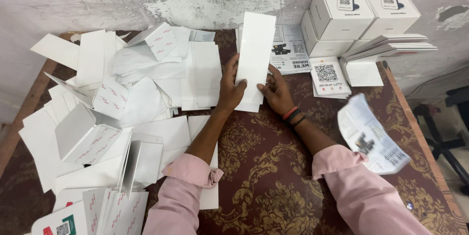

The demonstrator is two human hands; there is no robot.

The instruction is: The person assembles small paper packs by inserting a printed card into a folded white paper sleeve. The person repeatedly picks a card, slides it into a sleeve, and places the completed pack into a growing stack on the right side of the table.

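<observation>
Lighting: bright, even and soft, no single source apparent. Shadows: faint and short, seen under the white cards (122,103) and beneath the forearms on the patterned tablecloth (264,166). Glare: mild; the white boxes (361,10) and cards verge on overexposure, with little surface detail. Blur: a printed leaflet (373,140) at right is motion-smeared. Focus: centre sharp. Distortion: wide-angle; table edges bow and splay outward towards the corners.
</observation>
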